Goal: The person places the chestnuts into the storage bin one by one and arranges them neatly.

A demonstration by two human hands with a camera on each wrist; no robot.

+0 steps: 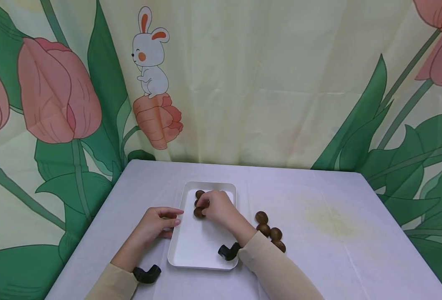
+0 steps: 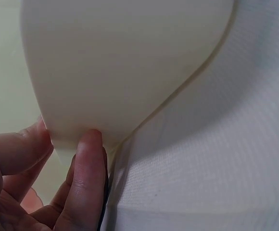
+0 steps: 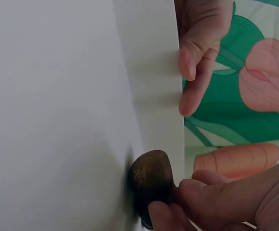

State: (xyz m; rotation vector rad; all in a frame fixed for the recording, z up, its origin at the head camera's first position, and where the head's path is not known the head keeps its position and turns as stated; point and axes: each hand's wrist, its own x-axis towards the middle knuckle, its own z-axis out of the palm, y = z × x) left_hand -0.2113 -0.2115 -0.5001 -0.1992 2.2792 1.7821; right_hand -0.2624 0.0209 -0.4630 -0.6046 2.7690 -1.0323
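Note:
A shallow white tray lies on the table. Along its left side, my left hand rests its extended fingertips against the rim and outer wall; the left wrist view shows a finger on that wall. Inside the tray my right hand pinches a small, rounded, glossy brown piece near the upper left, partly covered by the fingers. Other brown pieces line up there. In the right wrist view a brown piece sits by the tray wall, right at the fingertips.
Several more brown rounded pieces lie in a cluster on the white cloth, right of the tray. A black curved wrist mount sticks out at each wrist. Behind the table hangs a curtain printed with tulips and a rabbit.

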